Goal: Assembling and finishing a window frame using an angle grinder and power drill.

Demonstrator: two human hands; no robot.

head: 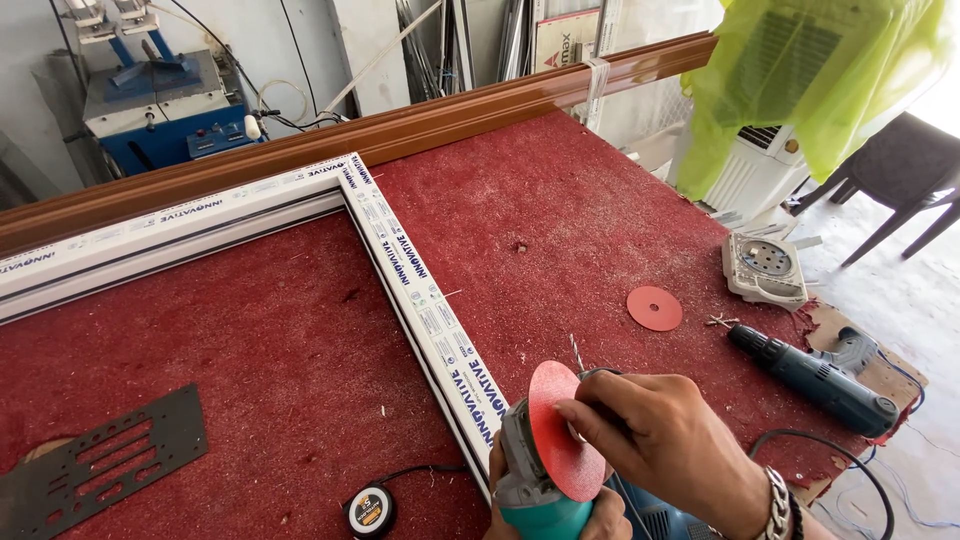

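A person at a red-carpeted workbench (pixel 600 200) grips a teal-bodied angle grinder (pixel 530 490) at the bench's near edge, the left hand (pixel 600 522) wrapped shut around the tool's body from below while the right hand (pixel 665 440) comes in from the side. The right fingers (pixel 585 410) are drawn together and pressed against the face of the red abrasive disc (pixel 560 430), which stands on edge on the grinder's head, fingertips near its centre rather than its rim; whether they pinch a nut or a key there cannot be told. A white window-frame profile (pixel 420 290), joined at a corner, lies just beside the tool, and a loose red disc (pixel 655 308) rests well apart to the right, near a dark blue drill (pixel 815 378). A tape measure (pixel 370 510) sits at the near edge and a perforated black plate (pixel 100 460) to the left. With a cord trailing from the grinder, the evident hazard is an accidental start while bare fingers rest on the disc; a metal bracelet (pixel 778 500) on the right wrist could also snag.
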